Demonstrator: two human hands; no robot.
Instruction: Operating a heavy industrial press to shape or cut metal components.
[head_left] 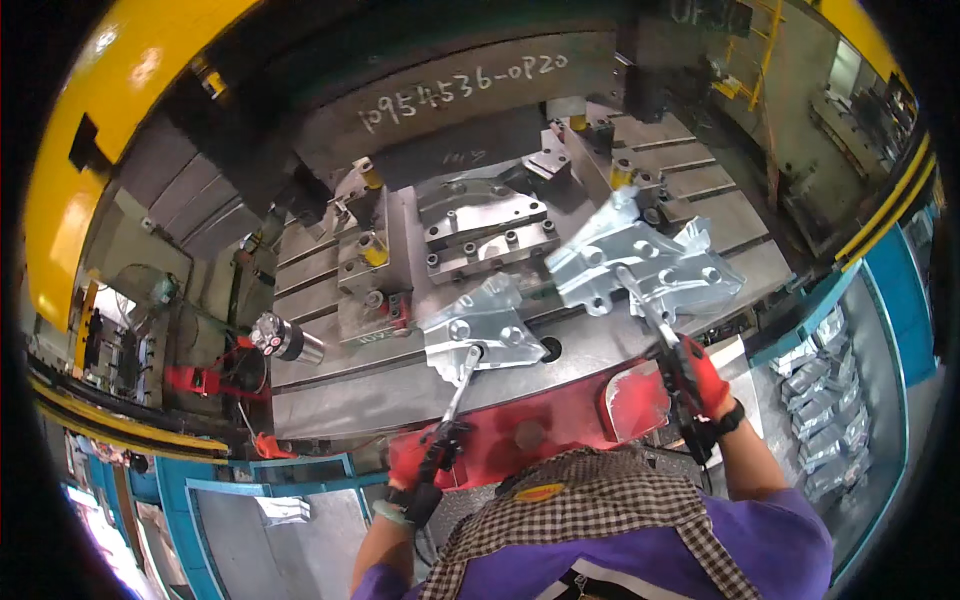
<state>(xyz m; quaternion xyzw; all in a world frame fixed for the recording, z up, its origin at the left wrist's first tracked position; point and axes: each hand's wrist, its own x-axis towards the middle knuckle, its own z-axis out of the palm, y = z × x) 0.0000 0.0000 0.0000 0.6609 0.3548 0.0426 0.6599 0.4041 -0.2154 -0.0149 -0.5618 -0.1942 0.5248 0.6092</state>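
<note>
My left hand [408, 460], in a red and black glove, is closed round the black handle of a pick-up rod [458, 400]. The tip of this rod meets a stamped sheet-metal part [485, 328] at the front of the press bed. Another black-handled pick-up rod [650, 312] is gripped by my right hand [708, 380], gloved the same way. Its tip rests against a larger stamped metal part [640, 262], which lies or hangs over the right side of the bed; I cannot tell which. Whether the tips hold by suction or magnet does not show.
Behind the parts, a steel die [490, 230] with bolts sits on the slotted press bed [340, 400], beneath a dark upper die block [470, 90]. A black and silver cylinder [288, 338] stands front left. Stamped parts [828, 400] fill a blue-framed bin at right; another bin [325, 515] is lower left.
</note>
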